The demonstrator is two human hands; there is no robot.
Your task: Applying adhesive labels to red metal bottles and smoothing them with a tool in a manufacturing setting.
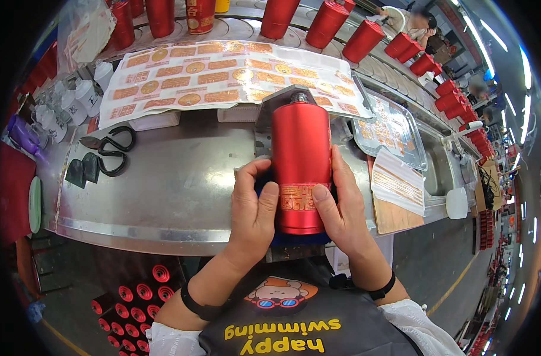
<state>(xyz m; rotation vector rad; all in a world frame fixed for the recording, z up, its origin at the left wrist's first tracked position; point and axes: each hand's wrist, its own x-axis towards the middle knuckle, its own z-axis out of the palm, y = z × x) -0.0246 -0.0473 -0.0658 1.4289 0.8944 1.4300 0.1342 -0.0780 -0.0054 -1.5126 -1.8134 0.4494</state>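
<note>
We press a gold rectangular label (298, 196) onto a red matte metal bottle (301, 166) that lies on its side between our palms, its neck away from us in a grey metal jig (282, 98) and its base toward our chest. To do this well, we judge that both thumbs should sweep outward from the label's middle with even pressure, so that no bubble or crease stays under the foil, while the bottle sits square in the jig and does not roll.

Our left hand (254, 204) cups the bottle's left flank: the thumb lies flat against the label's left edge, and the other fingers curl loosely round the side, not clenched. Our right hand (343, 207) mirrors it, thumb tip touching the label's right edge, fingers straight and close together along the right flank. Neither hand pinches; both press.

Beyond our fingertips lies a white sheet of gold stickers (223, 74). Well off to the left of our left fingers rest black-handled scissors (110, 148) on the steel worktable (175, 196). Past the sheet stands a row of red bottles (341, 26).
</note>
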